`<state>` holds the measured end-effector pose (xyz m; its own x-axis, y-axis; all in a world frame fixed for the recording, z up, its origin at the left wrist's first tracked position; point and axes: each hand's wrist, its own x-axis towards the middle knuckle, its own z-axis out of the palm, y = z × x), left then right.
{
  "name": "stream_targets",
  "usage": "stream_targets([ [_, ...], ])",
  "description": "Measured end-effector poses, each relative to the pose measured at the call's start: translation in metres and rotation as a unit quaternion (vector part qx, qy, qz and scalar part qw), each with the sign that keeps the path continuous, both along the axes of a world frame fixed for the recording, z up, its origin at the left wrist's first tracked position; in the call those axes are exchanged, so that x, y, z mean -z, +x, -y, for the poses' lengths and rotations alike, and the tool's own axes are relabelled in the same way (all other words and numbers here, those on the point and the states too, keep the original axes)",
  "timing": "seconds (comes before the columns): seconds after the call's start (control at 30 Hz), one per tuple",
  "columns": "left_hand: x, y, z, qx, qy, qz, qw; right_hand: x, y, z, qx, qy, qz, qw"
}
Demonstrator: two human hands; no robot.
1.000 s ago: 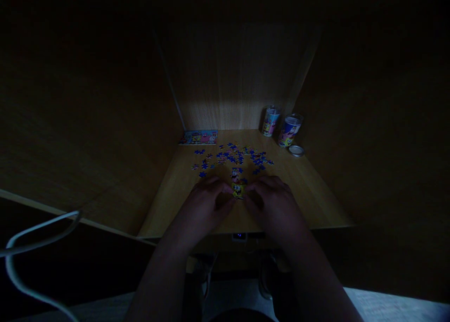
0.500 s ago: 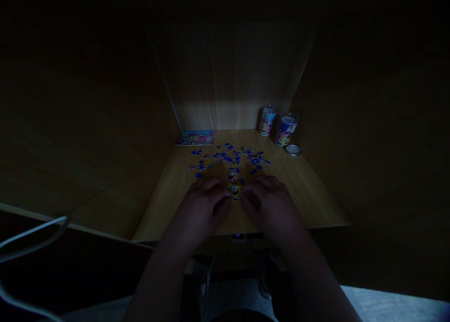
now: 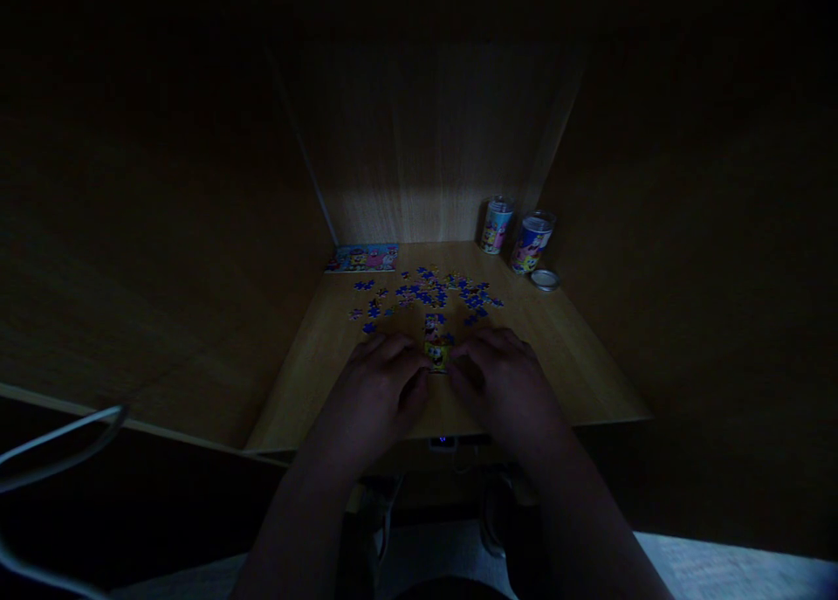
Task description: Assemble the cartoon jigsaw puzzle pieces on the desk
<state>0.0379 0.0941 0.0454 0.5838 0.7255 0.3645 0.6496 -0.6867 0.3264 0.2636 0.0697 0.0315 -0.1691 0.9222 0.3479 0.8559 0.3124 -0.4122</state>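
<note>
In dim light, my left hand [image 3: 380, 389] and my right hand [image 3: 503, 385] rest side by side on a wooden desk [image 3: 576, 364], fingers curled inward. Between their fingertips lies a small joined cluster of yellow puzzle pieces [image 3: 436, 348], and both hands pinch or press its edges. Beyond the cluster, several loose blue puzzle pieces [image 3: 429, 294] are scattered across the middle of the desk.
A flat cartoon picture card [image 3: 362, 257] lies at the back left. Two printed cans [image 3: 496, 225] [image 3: 532, 243] stand at the back right, a round lid [image 3: 545, 279] beside them. Wooden panels wall in the desk. A white cable [image 3: 52, 447] hangs at lower left.
The view has shifted slightly, so everything sits a little further left in frame. Both hands stay at the yellow cluster with only small finger movements.
</note>
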Motion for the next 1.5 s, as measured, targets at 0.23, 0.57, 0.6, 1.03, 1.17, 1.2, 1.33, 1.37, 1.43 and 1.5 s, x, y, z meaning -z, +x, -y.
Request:
stream_targets([
  [0.23,0.000,-0.001,-0.001,-0.026,0.009,0.040,0.999,0.001,0.000,0.001,0.002,0.014,-0.005,1.000],
  [0.57,0.002,-0.002,-0.002,0.008,0.000,0.024,1.000,0.000,0.001,0.000,-0.003,0.006,-0.003,1.000],
  [0.6,0.002,-0.002,-0.002,0.006,-0.002,0.022,1.000,0.000,0.001,0.000,-0.004,0.006,-0.004,1.000],
  [1.03,-0.002,-0.004,-0.002,0.017,-0.006,0.044,0.999,0.001,0.001,0.000,-0.007,0.011,-0.005,1.000],
  [1.17,-0.001,-0.004,-0.001,0.040,-0.020,0.042,0.998,0.000,0.001,0.000,-0.006,0.005,-0.002,1.000],
  [1.2,-0.001,-0.004,-0.002,0.041,-0.019,0.045,0.998,0.000,0.001,0.000,-0.006,0.004,-0.003,1.000],
  [1.33,0.001,-0.005,-0.005,-0.023,0.008,0.070,0.997,0.000,0.001,0.000,-0.005,0.011,-0.016,1.000],
  [1.37,0.001,-0.006,-0.006,-0.052,0.016,0.076,0.996,0.001,0.001,0.000,0.000,0.017,-0.026,1.000],
  [1.43,0.002,-0.008,-0.007,-0.105,0.024,0.084,0.991,0.003,0.001,0.000,0.019,0.032,-0.044,0.998],
  [1.5,0.003,-0.012,-0.008,-0.145,0.026,0.087,0.985,0.005,0.001,0.000,0.047,0.045,-0.053,0.996],
])
